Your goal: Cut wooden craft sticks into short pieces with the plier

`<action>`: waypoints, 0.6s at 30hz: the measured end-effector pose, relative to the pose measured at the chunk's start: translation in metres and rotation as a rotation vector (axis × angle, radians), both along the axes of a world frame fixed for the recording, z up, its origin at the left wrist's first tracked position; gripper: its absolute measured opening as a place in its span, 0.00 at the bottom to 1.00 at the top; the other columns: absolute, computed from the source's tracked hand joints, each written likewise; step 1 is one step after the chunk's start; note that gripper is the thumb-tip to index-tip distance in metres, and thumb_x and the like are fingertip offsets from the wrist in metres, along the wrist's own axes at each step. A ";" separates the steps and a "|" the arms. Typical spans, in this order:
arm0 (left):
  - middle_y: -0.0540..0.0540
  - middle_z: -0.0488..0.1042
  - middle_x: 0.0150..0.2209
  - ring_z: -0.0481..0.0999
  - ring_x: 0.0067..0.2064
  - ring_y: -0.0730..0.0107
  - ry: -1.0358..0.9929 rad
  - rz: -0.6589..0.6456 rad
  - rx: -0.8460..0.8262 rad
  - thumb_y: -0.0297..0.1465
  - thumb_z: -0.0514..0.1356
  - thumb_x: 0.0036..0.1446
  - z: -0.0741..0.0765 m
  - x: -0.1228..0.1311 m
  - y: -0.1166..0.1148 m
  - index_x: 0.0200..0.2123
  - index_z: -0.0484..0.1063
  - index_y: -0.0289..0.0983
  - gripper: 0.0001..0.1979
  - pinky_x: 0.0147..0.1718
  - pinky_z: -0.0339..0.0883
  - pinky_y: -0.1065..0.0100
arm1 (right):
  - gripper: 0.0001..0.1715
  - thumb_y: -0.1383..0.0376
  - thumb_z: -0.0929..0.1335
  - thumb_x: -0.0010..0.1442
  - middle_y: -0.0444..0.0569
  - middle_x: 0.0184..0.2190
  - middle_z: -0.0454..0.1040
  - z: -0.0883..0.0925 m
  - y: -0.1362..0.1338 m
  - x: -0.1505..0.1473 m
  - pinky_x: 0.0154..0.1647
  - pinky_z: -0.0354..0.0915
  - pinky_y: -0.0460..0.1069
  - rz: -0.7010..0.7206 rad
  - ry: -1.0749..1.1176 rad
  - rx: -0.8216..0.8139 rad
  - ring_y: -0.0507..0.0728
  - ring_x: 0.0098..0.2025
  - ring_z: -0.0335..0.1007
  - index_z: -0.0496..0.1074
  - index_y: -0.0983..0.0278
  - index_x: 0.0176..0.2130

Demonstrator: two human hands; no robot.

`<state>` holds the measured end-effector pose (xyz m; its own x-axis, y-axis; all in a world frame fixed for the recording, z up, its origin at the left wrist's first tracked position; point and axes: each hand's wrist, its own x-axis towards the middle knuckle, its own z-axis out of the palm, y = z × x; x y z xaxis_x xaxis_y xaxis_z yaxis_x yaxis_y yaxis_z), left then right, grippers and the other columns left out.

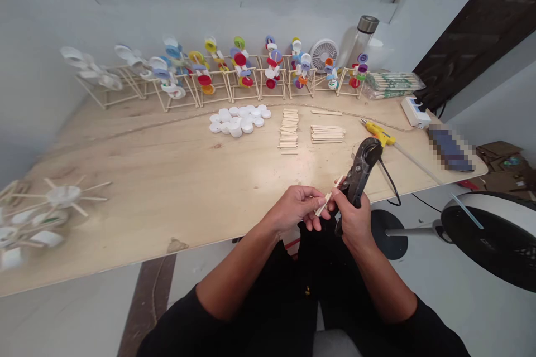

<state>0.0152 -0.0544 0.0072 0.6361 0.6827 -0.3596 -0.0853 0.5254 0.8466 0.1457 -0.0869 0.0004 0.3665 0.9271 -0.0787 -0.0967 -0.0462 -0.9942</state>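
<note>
Left hand (295, 207) pinches stick (326, 202); right hand (356, 222) grips cutter (362, 168)

A home craft workshop: plywood table (167, 178) with stick models (268, 72), glue gun (379, 133), bottle caps (238, 119)

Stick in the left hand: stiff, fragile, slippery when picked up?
Probably stiff and light: the stick is thin bare wood. Likely snaps easily, being slender. Matte surface suggests little slip in the left hand; the right hand holds a cutter.
</note>
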 end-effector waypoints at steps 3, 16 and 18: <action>0.45 0.74 0.26 0.71 0.19 0.78 -0.006 0.008 -0.001 0.37 0.60 0.50 0.001 0.000 -0.001 0.30 0.69 0.31 0.13 0.15 0.60 0.78 | 0.12 0.62 0.68 0.51 0.36 0.17 0.63 0.000 0.000 0.000 0.20 0.60 0.44 -0.003 0.004 0.000 0.48 0.18 0.59 0.66 0.64 0.36; 0.45 0.75 0.26 0.71 0.19 0.78 -0.017 0.013 -0.012 0.35 0.61 0.49 0.000 0.000 0.001 0.31 0.69 0.31 0.12 0.16 0.60 0.77 | 0.11 0.63 0.68 0.51 0.36 0.17 0.64 0.000 0.001 -0.002 0.20 0.60 0.44 -0.019 0.019 0.003 0.48 0.17 0.60 0.66 0.64 0.35; 0.45 0.75 0.26 0.71 0.19 0.78 -0.012 0.009 -0.012 0.35 0.61 0.50 0.001 0.000 0.001 0.31 0.69 0.31 0.12 0.16 0.60 0.77 | 0.11 0.62 0.68 0.51 0.36 0.16 0.64 0.000 0.001 -0.002 0.20 0.60 0.44 -0.021 0.021 0.002 0.48 0.17 0.59 0.66 0.64 0.35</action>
<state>0.0148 -0.0536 0.0079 0.6340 0.6841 -0.3606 -0.0999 0.5348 0.8391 0.1432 -0.0854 0.0003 0.3842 0.9194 -0.0843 -0.1184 -0.0415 -0.9921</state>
